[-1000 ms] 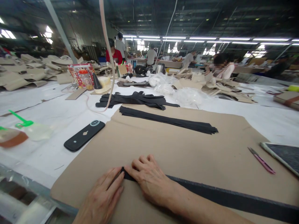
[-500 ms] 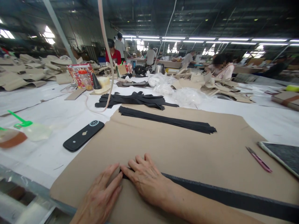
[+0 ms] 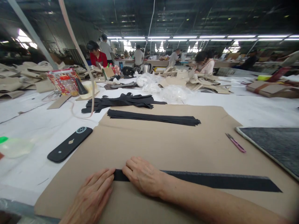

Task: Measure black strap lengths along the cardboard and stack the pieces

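Observation:
A long black strip (image 3: pixel 217 181) lies across the near part of a tan cardboard sheet (image 3: pixel 163 140). My right hand (image 3: pixel 142 175) lies on the strip's left end with its fingers curled down onto it. My left hand (image 3: pixel 93 196) rests flat on the cardboard just left of that end, fingers stretched out and close together, fingertips touching the strip's tip. A stack of black strips (image 3: pixel 151 118) lies at the sheet's far edge, and a loose heap of black strips (image 3: pixel 121 101) lies beyond it.
A black oblong case (image 3: pixel 69 144) lies left of the cardboard. Pink snips (image 3: pixel 235 143) and a dark grey pad (image 3: pixel 273 143) are at the right. A hose (image 3: pixel 77 53) hangs down at the left. Other people work at the tables behind.
The view has swung right and dropped, so the whole strip to its right tip now shows. My right fingers have curled in; both hands stay at the strip's left end.

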{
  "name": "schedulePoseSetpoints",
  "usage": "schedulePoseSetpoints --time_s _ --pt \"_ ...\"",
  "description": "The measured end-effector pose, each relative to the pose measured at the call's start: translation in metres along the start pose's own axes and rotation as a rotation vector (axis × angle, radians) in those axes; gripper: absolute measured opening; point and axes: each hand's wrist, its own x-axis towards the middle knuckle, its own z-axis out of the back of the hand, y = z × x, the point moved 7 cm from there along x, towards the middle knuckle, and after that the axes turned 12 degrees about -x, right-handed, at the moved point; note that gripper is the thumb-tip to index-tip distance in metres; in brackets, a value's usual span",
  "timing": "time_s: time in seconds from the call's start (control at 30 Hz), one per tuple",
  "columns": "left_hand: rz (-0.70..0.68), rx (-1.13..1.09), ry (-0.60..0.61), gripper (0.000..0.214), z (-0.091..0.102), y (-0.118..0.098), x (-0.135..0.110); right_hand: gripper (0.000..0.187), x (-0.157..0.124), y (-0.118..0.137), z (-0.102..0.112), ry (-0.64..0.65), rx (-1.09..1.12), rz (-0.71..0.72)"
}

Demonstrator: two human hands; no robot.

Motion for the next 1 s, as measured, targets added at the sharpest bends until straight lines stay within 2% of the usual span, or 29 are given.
schedulePoseSetpoints --time_s 0.2,0.33,0.5,1.0 --pt "0.058 -0.033 0.035 0.037 -0.005 0.006 0.002 0.009 -0.007 -0.004 -0.002 -0.024 -0.027 0.052" --pt "0.067 -0.035 0.105 0.044 -0.011 0.006 0.007 0.012 -0.012 -0.005 0.001 -0.028 -0.041 0.068" --pt "0.112 -0.053 0.174 0.049 -0.016 0.006 0.01 0.011 -0.02 -0.006 0.002 -0.031 -0.051 0.053" --pt "0.114 0.027 0.254 0.07 -0.019 0.0 0.016 0.007 -0.056 -0.019 0.017 0.05 -0.05 0.009"
